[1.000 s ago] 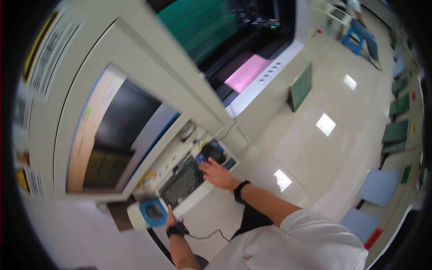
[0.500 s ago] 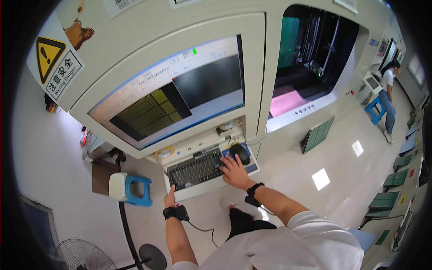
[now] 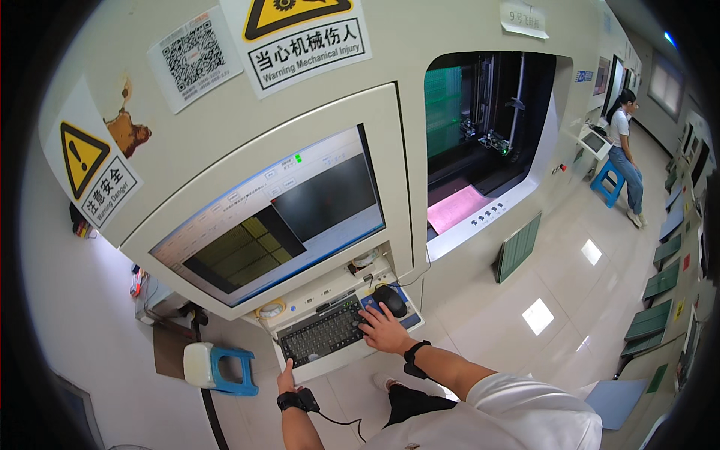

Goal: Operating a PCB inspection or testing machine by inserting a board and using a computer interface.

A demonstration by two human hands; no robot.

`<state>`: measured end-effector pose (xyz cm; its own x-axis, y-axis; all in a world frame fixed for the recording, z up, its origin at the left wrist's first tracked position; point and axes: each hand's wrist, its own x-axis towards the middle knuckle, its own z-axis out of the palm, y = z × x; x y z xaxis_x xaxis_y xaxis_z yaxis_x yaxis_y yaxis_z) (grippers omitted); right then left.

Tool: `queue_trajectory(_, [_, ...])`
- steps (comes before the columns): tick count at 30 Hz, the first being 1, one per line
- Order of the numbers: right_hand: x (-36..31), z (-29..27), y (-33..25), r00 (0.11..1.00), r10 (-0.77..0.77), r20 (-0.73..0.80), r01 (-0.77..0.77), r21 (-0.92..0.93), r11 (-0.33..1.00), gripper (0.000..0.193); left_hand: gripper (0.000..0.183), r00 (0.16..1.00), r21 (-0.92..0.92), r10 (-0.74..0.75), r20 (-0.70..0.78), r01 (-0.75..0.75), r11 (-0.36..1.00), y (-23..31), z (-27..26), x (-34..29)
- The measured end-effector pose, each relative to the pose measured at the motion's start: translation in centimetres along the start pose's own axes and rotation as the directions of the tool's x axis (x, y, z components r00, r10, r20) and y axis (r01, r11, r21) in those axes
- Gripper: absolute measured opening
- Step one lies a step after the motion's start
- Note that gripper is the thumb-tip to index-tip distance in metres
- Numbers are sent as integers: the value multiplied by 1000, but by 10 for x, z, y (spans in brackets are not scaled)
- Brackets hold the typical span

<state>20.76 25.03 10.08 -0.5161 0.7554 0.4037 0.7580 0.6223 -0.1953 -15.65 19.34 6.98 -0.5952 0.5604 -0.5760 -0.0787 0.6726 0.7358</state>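
Observation:
A black keyboard [image 3: 322,330] lies on a pale pull-out tray [image 3: 337,361] below a monitor set in a large cream machine. Over the keyboard's right end, my right hand [image 3: 385,331] rests with fingers spread on the keys. Just beyond it a black mouse [image 3: 390,300] sits on a blue pad. My left hand [image 3: 286,380] holds the tray's near left corner, thumb on top and the other fingers hidden below. The monitor [image 3: 274,217] shows a yellowish grid picture and a dark grey one.
Right of the monitor, a machine window [image 3: 487,135] shows dark rails and a pink-lit surface. A green panel [image 3: 519,249] leans against the machine's base. A blue and white stool [image 3: 221,367] stands at left. Another person [image 3: 624,154] is at the far right, by a blue stool.
The view has tilted upward, so the machine sits lower in the picture and more wall signs show. Both hands keep nearly the same places on the keyboard and tray.

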Motion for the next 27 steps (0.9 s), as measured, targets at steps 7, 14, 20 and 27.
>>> queue_trajectory(7, [7, -5, -5, 1000, -2, -22, 2, -10, 1000, 40, 98, 991, -16, -6, 136, 8, 1000, -6, -18, 17])
queue_trajectory(14, [5, 12, -1, 998, -27, 52, 18, 170, 985, 36, 77, 753, -267, 183, 632, -9, 964, -6, 33, 39])
queue_trajectory(20, [0, 29, 4, 967, -66, -247, 80, 44, 996, 38, 77, 784, -12, 25, 620, -22, 1000, 51, 126, -36])
queue_trajectory(27, [-2, 29, 9, 968, -70, -241, 98, 107, 989, 29, 76, 750, 99, -30, 661, -48, 994, 64, 172, -55])
